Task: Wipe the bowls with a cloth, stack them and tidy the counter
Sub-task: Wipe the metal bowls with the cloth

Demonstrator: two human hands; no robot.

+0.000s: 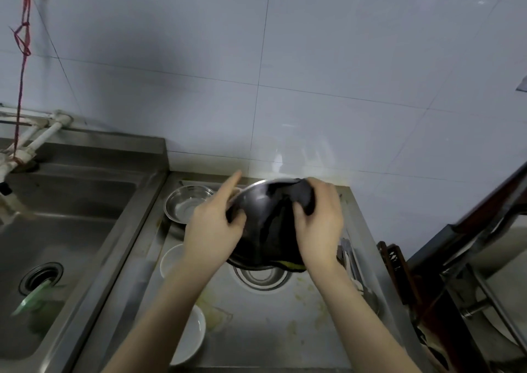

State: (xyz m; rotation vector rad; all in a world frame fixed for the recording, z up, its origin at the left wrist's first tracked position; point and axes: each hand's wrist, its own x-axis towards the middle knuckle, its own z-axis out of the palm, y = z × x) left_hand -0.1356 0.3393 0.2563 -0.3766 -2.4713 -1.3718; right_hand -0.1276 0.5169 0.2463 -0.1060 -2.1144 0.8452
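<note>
Closest to me are the person's two bare forearms, reaching out over a steel counter basin stained with yellowish smears. Down by the left forearm sits a white bowl, and a second white bowl lies further along, half hidden behind the left wrist.

Both hands are up over the middle of the basin, working on a steel bowl held tilted above a round drain. The left hand grips the bowl's left rim, thumb curled over the edge and forefinger pointing straight out toward the wall. The right hand holds a dark cloth bunched against the bowl's right side, fingers curled round it; the cloth drapes down over the bowl, and a yellow strip shows at its bottom edge.

Behind the left hand, a small steel bowl rests in the basin's far corner, apart from the held one. Some utensils lie along the basin's right edge, too blurred to name.

To the left is a deeper sink with its own strainer, something green lying beside it. White pipes run above that sink, with a red cord hanging down to them. A tiled wall rises behind.
</note>
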